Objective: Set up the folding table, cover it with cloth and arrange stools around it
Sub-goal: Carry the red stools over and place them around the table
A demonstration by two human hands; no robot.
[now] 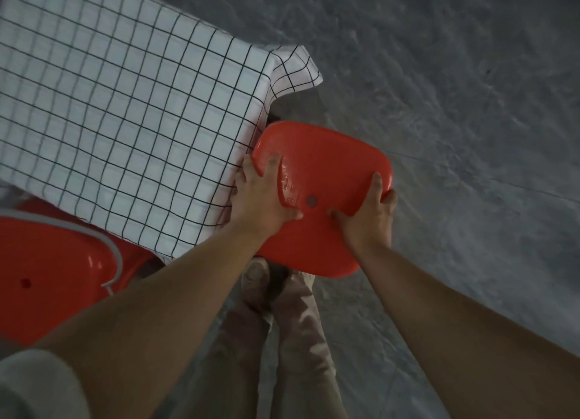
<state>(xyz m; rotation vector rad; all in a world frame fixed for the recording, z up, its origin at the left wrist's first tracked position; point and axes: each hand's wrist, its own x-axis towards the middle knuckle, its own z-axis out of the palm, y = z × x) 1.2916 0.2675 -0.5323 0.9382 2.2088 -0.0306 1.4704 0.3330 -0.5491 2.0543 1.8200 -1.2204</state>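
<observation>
Stool [329, 161], red plastic, rounded-square seat seen from above, held in both hands just off the table's right-hand corner, its left edge against the hanging cloth [125, 104]. Left hand [263, 192] grips the seat's left edge: thumb and one finger lie on top, the other fingers are hidden below the rim. Right hand [370, 211] clamps the right edge, thumb flat on the seat pointing inward, fingers curled over the outer rim. Both grips closed on the seat, not spread. Small grey round spot [311, 201] on the seat between the two thumbs. Raised moulded marks [286, 183] beside the left hand, too blurred to read. Stool legs out of sight beneath the seat. Cloth white with a thin black grid, covering the whole tabletop, one corner drooping at the far end. Second stool [47, 277], also red, at lower left, partly under the cloth edge. Beige trousers [298, 340] and a shoe [255, 274] below the seat. Grey rough floor [455, 104].
</observation>
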